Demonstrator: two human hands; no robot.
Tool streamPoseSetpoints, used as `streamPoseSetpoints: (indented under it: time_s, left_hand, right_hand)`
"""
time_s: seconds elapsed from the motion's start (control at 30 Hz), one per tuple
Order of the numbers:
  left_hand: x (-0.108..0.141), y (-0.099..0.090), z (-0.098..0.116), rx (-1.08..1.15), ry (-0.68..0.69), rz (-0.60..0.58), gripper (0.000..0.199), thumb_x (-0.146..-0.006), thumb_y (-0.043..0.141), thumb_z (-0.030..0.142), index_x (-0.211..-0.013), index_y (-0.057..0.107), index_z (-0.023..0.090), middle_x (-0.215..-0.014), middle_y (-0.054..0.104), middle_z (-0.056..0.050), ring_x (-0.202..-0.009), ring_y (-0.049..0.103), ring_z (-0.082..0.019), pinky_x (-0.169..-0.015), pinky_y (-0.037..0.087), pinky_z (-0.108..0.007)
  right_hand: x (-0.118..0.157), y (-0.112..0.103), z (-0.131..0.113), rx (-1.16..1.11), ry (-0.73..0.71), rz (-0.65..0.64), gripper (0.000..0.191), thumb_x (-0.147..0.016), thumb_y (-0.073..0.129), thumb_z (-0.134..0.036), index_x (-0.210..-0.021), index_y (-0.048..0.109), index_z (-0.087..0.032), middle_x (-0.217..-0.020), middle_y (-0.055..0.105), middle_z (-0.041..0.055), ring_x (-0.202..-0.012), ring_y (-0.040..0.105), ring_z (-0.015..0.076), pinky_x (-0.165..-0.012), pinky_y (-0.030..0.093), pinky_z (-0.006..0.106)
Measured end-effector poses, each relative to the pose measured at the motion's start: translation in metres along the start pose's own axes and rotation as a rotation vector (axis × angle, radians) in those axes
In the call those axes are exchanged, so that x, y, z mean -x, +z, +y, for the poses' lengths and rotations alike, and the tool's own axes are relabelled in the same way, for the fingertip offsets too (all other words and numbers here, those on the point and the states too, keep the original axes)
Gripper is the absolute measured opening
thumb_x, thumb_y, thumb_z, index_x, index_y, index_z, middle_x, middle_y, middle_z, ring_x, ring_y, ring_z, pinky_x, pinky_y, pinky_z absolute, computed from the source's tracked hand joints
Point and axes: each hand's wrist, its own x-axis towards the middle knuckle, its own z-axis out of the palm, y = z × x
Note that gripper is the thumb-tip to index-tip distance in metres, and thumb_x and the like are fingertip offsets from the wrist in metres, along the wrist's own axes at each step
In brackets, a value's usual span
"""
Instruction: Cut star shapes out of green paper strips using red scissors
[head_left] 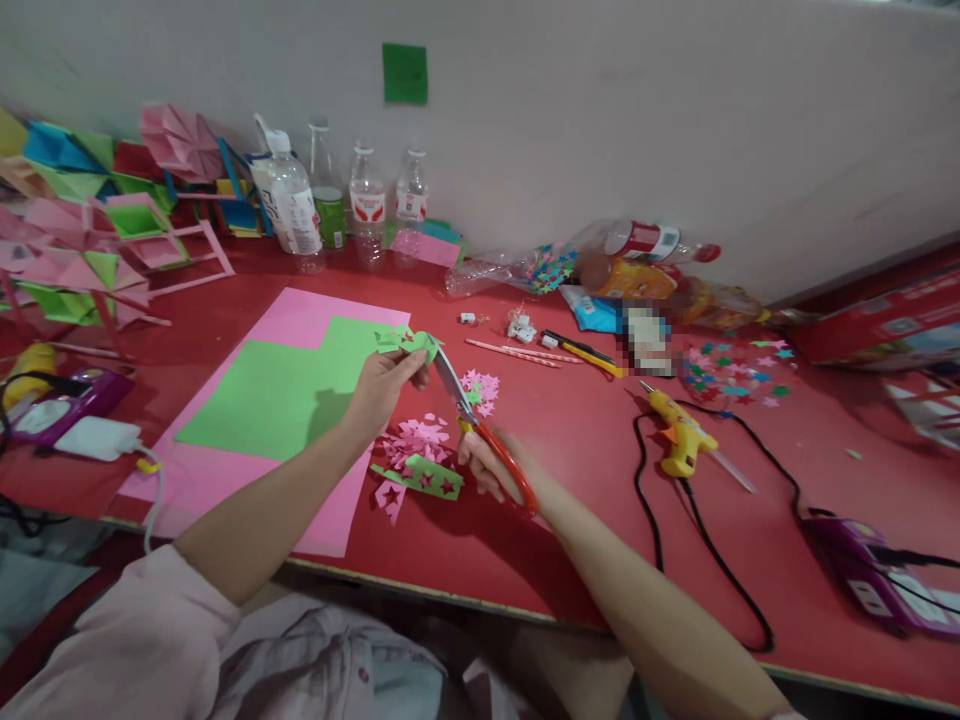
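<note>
My left hand [386, 388] pinches a small piece of green paper [424, 345] above the corner of a large green sheet [255, 390], which lies on a pink sheet [322, 510]. In my right hand [491, 465] are scissors [516, 475] with red-orange handles, their blades reaching up to the green piece. Pink paper scraps [420, 435] and a green strip with star-shaped holes [425, 475] lie below, between the hands. Small pink and green stars [482, 390] form a pile just right of the blades.
Plastic bottles [369, 205] stand along the wall, with colored paper constructions [82, 220] at left. Straws [517, 352] and a cutter [581, 352] lie behind my hands. A yellow glue gun [681, 435] with its black cable, scattered stars [735, 370] and a purple power strip [862, 570] are at right.
</note>
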Motion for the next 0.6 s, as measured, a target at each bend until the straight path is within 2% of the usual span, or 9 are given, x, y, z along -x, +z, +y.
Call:
streamPoseSetpoints:
  time_s: [0.6]
  left_hand:
    - [0.002,0.0023,-0.0029,0.045,-0.01,-0.002,0.027,-0.076,0.062,0.029,-0.054,0.058,0.015,-0.05,0.056,0.002,-0.051,0.048,-0.007,-0.059,0.041,-0.022]
  right_hand:
    - [0.001,0.0077,-0.0022,-0.017,0.013,0.07,0.049,-0.082,0.042,-0.067,-0.065,0.042,-0.021,-0.035,0.034,-0.0101,-0.026,0.031,0.0064,-0.034,0.034,0.021]
